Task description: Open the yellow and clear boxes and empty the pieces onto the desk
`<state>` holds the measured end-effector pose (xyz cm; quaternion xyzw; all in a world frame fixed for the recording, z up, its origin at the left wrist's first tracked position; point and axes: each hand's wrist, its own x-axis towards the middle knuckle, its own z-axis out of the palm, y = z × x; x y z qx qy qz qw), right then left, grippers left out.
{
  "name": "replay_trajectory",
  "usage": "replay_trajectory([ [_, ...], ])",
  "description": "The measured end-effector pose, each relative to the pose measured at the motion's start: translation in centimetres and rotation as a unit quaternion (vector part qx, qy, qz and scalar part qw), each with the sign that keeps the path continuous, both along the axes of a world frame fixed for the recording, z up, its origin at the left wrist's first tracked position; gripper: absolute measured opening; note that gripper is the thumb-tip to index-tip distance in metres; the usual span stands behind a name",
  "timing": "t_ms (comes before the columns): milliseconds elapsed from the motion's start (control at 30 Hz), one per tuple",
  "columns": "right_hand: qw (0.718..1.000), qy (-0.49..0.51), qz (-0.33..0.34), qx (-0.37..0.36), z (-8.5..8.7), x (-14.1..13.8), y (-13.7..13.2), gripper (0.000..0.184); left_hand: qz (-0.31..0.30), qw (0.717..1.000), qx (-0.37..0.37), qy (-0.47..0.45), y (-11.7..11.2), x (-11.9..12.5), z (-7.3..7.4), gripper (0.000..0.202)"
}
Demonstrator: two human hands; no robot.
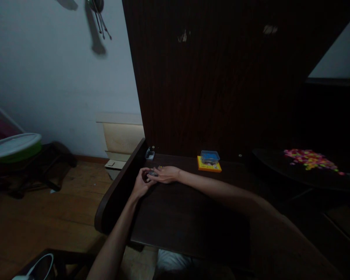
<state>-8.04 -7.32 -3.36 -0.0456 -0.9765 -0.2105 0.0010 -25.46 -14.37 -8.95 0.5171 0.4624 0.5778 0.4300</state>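
Nearest, at the bottom edge, pale cloth (170, 259) covers the person's lap, and to the left a white cable (51, 258) loops over a dark stool (65, 256). Above the lap lies the dark brown surface (175, 217), with a raised, rounded side board (116, 194) along its left edge. Both forearms reach across it, and the hands meet near its far left corner. The left hand (141, 182) has thumb and fingers curled around a small grey thing (153, 174), grasping it at the fingertips. The right hand (167, 174) comes in from the other side, palm down, its fingers lying against the same thing; the light is dim and the fingers overlap, so I cannot tell whether it grips too.

Just beyond the hands, a small clear case (149, 156) sits in the corner. Farther right, a blue box (210, 156) with clear sides rests on a yellow box (209, 167). Well apart to the right, a heap of bright pink, yellow and orange pieces (310, 159) lies on a dark stand (268, 161).

On the left, a green tub (32, 149) with a pale lid (16, 143) stands above the wooden floor (23, 217). Behind the surface rises a tall dark panel (212, 85) with two pale scuffs; beside it, cardboard (124, 140) leans near the pale wall (61, 74).
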Motion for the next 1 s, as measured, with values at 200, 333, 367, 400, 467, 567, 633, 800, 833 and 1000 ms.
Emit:
replay_trajectory([
  [200, 0.956, 0.193, -0.08, -0.205, 1.2, 0.8, 1.7, 0.049, 0.018, 0.999, 0.042, -0.02, 0.2, 0.0, 0.2, 0.072],
  [333, 0.876, 0.345, -0.152, -0.302, 0.9, 0.9, 3.1, 0.04, 0.012, 0.999, 0.048, -0.007, 0.4, -0.1, 0.7, 0.077],
  [367, 0.858, 0.371, -0.162, -0.317, 0.7, 0.8, 3.5, 0.037, 0.012, 0.999, 0.051, 0.0, 0.5, -0.1, 0.8, 0.077],
  [400, 0.841, 0.394, -0.172, -0.328, 0.4, 0.7, 3.9, 0.034, 0.012, 0.998, 0.055, 0.009, 0.5, -0.2, 0.9, 0.077],
  [467, 0.81, 0.434, -0.194, -0.344, -0.4, 0.5, 4.5, 0.029, 0.015, 0.997, 0.063, 0.032, 0.7, -0.3, 1.1, 0.076],
  [567, 0.765, 0.478, -0.24, -0.36, -1.8, 0.0, 5.3, 0.027, 0.032, 0.993, 0.084, 0.083, 1.1, -0.6, 1.5, 0.071],
  [633, 0.74, 0.489, -0.279, -0.368, -2.8, -0.3, 5.7, 0.026, 0.053, 0.984, 0.111, 0.131, 1.4, -0.9, 1.9, 0.066],
  [800, 0.715, 0.486, -0.324, -0.383, -5.2, -0.7, 5.9, 0.024, 0.069, 0.948, 0.17, 0.259, 2.0, -1.4, 3.2, 0.054],
  [833, 0.715, 0.485, -0.325, -0.385, -5.7, -0.7, 5.8, 0.024, 0.065, 0.943, 0.175, 0.276, 2.0, -1.4, 3.3, 0.054],
  [1000, 0.724, 0.475, -0.313, -0.391, -7.4, -1.3, 4.9, 0.02, 0.034, 0.923, 0.187, 0.335, 2.4, -1.2, 3.5, 0.056],
])
